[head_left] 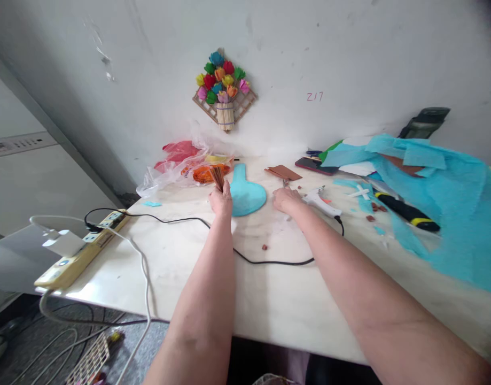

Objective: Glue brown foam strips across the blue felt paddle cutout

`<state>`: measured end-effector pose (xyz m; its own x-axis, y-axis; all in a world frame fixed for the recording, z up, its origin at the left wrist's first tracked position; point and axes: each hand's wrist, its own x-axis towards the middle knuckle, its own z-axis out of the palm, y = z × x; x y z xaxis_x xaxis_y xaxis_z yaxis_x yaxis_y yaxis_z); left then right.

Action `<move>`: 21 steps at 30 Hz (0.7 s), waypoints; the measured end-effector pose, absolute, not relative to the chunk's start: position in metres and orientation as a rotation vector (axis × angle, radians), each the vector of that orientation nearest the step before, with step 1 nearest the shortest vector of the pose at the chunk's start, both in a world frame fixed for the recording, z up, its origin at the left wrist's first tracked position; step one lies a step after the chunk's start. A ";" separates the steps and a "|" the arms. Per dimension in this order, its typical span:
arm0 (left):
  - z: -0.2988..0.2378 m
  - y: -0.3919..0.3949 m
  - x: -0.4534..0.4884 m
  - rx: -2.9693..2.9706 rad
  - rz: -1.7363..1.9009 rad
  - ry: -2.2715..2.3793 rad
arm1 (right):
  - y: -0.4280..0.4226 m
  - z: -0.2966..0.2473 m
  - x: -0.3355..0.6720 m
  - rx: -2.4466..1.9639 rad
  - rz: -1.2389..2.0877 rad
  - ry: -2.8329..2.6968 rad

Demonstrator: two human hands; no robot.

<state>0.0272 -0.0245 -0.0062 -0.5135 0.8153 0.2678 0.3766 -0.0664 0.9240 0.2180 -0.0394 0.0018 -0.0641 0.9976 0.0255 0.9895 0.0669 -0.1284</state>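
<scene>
My left hand [221, 201] is closed round a bundle of thin brown sticks [218, 177] that stands up out of the fist. It rests on the white table [245, 289] at the left edge of a flat turquoise paddle-shaped cutout [245, 193]. My right hand [286, 199] lies on the table to the right of the cutout with fingers curled; whether it holds anything is hidden. A white glue gun [320, 201] lies just right of that hand, apart from it.
A black cord [269, 262] crosses the table between my arms. A yellow power strip [79, 255] sits at the left edge. Plastic bags [181, 166], a brown card [284, 172], a phone [316, 166], turquoise crepe paper [449, 214] and a black-yellow tool [407, 213] lie around.
</scene>
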 end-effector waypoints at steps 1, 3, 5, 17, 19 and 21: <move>-0.007 -0.024 0.025 1.274 1.598 1.903 | -0.040 0.002 0.218 -2.113 0.102 -2.234; -0.010 -0.022 0.021 1.256 1.589 1.967 | -0.039 0.003 0.220 -2.159 0.089 -2.245; -0.014 -0.020 0.018 1.230 1.572 1.974 | -0.039 0.004 0.223 -2.161 0.086 -2.251; -0.010 -0.027 0.021 1.200 1.432 2.082 | -0.039 0.017 0.222 -2.293 0.068 -2.098; -0.009 -0.027 0.022 1.217 1.398 2.090 | -0.037 0.012 0.217 -2.167 0.140 -2.156; -0.008 -0.027 0.022 1.253 1.369 2.085 | -0.035 0.008 0.215 -2.056 0.258 -2.195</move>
